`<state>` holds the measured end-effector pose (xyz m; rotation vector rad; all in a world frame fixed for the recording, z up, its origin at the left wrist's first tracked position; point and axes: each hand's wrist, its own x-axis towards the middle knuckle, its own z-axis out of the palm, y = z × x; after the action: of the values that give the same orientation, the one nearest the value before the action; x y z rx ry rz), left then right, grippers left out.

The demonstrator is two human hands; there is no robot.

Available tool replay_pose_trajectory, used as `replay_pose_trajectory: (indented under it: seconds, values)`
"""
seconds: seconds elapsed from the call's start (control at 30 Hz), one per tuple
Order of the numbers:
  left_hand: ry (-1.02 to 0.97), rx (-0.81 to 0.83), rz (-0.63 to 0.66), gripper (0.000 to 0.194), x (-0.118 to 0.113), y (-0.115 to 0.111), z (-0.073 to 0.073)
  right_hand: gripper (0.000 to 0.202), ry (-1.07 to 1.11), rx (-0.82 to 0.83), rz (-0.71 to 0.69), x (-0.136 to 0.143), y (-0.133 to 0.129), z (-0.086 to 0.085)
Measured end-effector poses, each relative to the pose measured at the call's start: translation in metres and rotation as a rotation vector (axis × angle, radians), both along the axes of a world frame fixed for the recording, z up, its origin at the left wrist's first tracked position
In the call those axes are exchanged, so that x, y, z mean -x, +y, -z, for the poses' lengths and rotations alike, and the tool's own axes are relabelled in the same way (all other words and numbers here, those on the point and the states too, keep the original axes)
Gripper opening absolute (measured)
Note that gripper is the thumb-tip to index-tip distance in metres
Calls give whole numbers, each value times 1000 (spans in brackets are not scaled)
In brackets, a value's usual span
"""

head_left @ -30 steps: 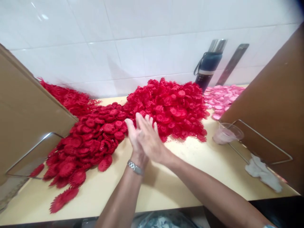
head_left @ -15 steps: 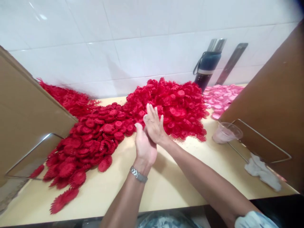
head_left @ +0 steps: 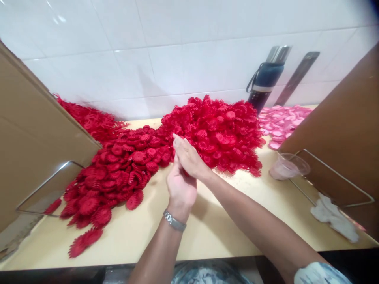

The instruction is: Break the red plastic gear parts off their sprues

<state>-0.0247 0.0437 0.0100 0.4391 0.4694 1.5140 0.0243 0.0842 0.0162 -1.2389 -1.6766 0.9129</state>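
My left hand (head_left: pixel 181 188), with a metal-banded watch (head_left: pixel 174 221) on its wrist, is palm up in front of the red heap. My right hand (head_left: pixel 189 158) lies across it, palm against palm, its fingers straight and held together. Most of the left fingers are covered by the right hand. Anything pressed between the palms is hidden. Just beyond the hands rises a pile of red, fringe-edged petal pieces (head_left: pixel 220 134). Flatter stacks of scalloped red discs (head_left: pixel 100 177) spread to the left.
Cardboard panels (head_left: pixel 38 130) flank the table (head_left: pixel 225 221), with bent metal wire frames (head_left: pixel 50 177) beside them. Right of the piles are pink discs (head_left: pixel 286 120), a plastic cup (head_left: pixel 286 167) and a crumpled white cloth (head_left: pixel 334 217). A blue flask (head_left: pixel 266 79) stands by the tiled wall.
My right hand has turned and settled over the left, its fingers drawn together from being slightly spread. The whole view has shifted a little. The piles look the same.
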Motion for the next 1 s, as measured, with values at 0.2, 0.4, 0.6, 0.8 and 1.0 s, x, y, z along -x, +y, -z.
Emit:
replay_pose_trajectory:
  seconds: [0.2,0.4,0.6,0.8,1.0]
  values:
    - [-34,189,35,43,14,5,-4,71,-146,-115,-81,4,-51,10]
    - [7,95,86,51,2,-1,-3,70,-150,-220,6,0,-41,6]
    - [-6,-17,42,61,2,-4,-10,68,-128,-194,48,1,-30,6]
    - [24,104,64,60,9,2,-6,76,-84,-214,-47,4,-47,4]
    - [12,-36,39,59,-2,-5,-8,70,-96,-186,68,1,-24,8]
